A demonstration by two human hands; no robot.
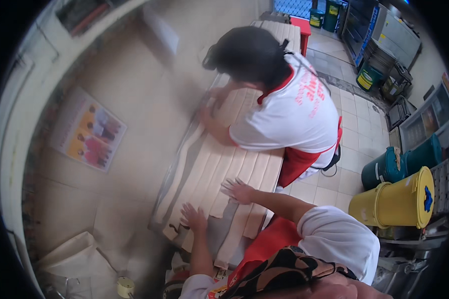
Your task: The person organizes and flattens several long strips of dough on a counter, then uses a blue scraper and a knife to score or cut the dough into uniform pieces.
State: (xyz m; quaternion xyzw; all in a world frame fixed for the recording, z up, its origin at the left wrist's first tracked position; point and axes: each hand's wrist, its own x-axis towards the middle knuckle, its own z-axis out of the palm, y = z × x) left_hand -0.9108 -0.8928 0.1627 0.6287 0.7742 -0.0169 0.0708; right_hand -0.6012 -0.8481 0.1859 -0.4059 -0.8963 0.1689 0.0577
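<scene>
Long pale strips that look like rolled dough (223,158) lie side by side along a work table. My left hand (194,218) rests near the close end of the strips, fingers spread and palm down. Farther right, my right hand (238,191) lies flat with its fingers apart, touching the strips near a gap where the grey table surface (226,224) shows. Neither hand grips anything. One separate strip (233,238) runs toward me, right of that gap. Another single strip (176,180) lies along the table's left side.
A co-worker (284,109) in a white shirt and red apron leans over the table's far part, both hands on the strips. Yellow buckets (391,202) and green buckets (381,169) stand at the right. A poster (90,130) hangs on the left wall.
</scene>
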